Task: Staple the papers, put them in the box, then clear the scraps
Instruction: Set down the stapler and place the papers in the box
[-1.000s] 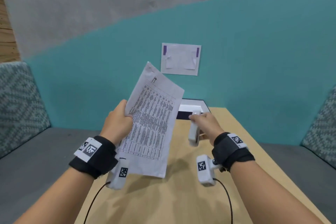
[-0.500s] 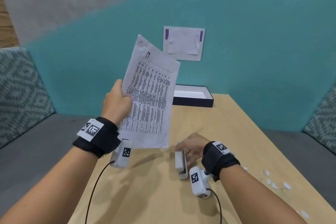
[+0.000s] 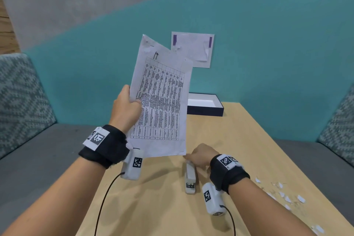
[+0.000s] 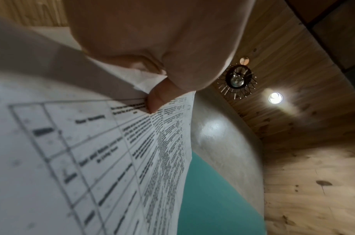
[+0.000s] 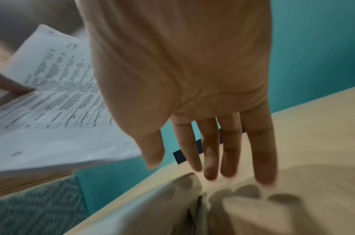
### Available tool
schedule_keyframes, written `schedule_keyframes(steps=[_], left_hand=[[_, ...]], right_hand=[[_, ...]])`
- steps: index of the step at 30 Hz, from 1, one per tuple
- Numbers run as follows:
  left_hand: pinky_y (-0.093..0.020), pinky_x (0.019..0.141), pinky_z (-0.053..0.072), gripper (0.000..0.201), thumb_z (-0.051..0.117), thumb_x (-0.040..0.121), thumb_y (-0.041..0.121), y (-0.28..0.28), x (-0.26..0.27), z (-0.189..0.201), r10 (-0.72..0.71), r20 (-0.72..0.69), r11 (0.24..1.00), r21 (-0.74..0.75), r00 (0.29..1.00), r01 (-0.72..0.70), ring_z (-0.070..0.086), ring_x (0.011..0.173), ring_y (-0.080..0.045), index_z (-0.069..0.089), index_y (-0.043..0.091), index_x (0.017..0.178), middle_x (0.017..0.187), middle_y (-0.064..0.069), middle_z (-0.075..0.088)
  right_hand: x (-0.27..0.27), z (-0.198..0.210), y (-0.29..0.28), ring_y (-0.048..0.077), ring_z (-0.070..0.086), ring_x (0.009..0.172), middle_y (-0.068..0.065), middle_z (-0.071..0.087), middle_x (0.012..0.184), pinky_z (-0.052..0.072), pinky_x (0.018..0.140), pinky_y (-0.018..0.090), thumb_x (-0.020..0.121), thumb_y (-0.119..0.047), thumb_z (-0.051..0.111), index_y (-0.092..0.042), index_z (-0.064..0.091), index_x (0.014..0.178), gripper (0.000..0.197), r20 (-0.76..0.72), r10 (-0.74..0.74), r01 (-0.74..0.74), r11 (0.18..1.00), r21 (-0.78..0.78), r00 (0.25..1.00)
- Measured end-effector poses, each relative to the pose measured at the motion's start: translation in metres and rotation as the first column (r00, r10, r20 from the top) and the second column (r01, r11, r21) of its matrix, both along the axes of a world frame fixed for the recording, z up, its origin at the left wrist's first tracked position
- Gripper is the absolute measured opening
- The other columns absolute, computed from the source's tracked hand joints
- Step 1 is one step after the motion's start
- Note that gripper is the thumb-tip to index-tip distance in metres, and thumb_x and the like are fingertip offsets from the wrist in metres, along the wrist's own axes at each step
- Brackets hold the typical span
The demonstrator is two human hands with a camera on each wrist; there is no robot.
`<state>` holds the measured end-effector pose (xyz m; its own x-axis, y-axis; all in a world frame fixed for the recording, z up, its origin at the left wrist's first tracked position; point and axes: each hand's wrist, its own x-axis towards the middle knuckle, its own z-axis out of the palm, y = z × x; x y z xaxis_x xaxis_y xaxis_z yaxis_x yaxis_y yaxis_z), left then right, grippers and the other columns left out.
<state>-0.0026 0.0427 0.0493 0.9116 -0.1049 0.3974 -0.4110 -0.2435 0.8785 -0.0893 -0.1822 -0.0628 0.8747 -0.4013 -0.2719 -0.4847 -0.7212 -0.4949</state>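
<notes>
- Left hand [image 3: 126, 109]: raised above the near-left part of the tabletop [image 3: 249, 140], pinching the papers [image 3: 162, 101] at their left edge. Left wrist view shows the thumb [image 4: 158, 98] pressed on the printed face, the other fingers behind the sheets.
- Papers: held nearly upright, tilted a little to the right, printed table facing the person; handwritten mark near the top. Lower right corner hangs just above the right hand, apart from the tabletop.
- Right hand [image 3: 201, 156]: low over the tabletop, fingers [image 5: 229, 151] straight and slightly spread (right wrist view, blurred), holding nothing. Fingertips sit just above the far end of the stapler [image 3: 190, 177]; contact cannot be told.
- Stapler: white, lying flat on the tabletop, long axis running away from the person, just left of the right wrist.
- Both wrists carry black straps with coded tags and a white camera block; a black cable runs from each.
- Scraps [image 3: 283, 195]: small white paper bits scattered on the tabletop to the right of the right forearm, near the right edge; a few more at the near right corner.
- Box [image 3: 206, 110]: dark blue outside, white inside, open, at the far end of the tabletop against the teal wall [image 3: 277, 53]; its left part is hidden behind the papers. Well apart from both hands.
- On the wall above the box: a pale sheet [image 3: 195, 48] fixed with purple tape strips.
- Grey bench seat with patterned cushions on either side of the tabletop.
</notes>
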Motion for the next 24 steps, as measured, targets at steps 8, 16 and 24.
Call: schedule_keyframes(steps=[8,16,24], left_hand=[[-0.038,0.097,0.046,0.046,0.050,0.094,-0.007,-0.014,0.011,0.020,-0.052,-0.204,0.806,-0.587,0.978,-0.080,0.055,0.116,-0.023,0.047,0.018,0.133,0.129,-0.004,0.054],[-0.040,0.111,0.036,0.070,0.045,0.101,-0.006,-0.045,-0.027,0.034,-0.313,-0.349,0.582,-0.805,0.883,-0.111,0.044,0.139,-0.022,0.018,0.021,0.159,0.155,-0.003,0.035],[-0.039,0.056,0.061,0.027,0.047,0.100,0.020,0.006,-0.014,0.054,-0.243,-0.280,0.638,-0.767,0.929,-0.064,0.071,0.086,-0.029,0.065,0.013,0.119,0.105,-0.010,0.076]], right_hand=[[-0.020,0.052,0.022,0.028,0.061,0.065,0.013,0.064,0.076,0.049,0.054,0.027,0.097,-0.052,0.035,-0.007,0.060,0.099,0.051,0.445,-0.445,-0.056,0.656,0.753,0.777],[-0.049,0.103,0.085,0.021,0.062,0.056,0.023,0.073,0.100,0.053,0.050,0.028,0.104,-0.023,0.045,-0.013,0.053,0.125,0.025,0.635,-0.320,-0.383,0.582,0.717,0.703],[-0.083,0.130,0.046,0.024,0.058,0.047,0.018,0.065,0.076,0.053,0.050,0.033,0.105,-0.009,0.039,-0.006,0.055,0.123,0.024,0.681,-0.339,-0.363,0.649,0.668,0.649]])
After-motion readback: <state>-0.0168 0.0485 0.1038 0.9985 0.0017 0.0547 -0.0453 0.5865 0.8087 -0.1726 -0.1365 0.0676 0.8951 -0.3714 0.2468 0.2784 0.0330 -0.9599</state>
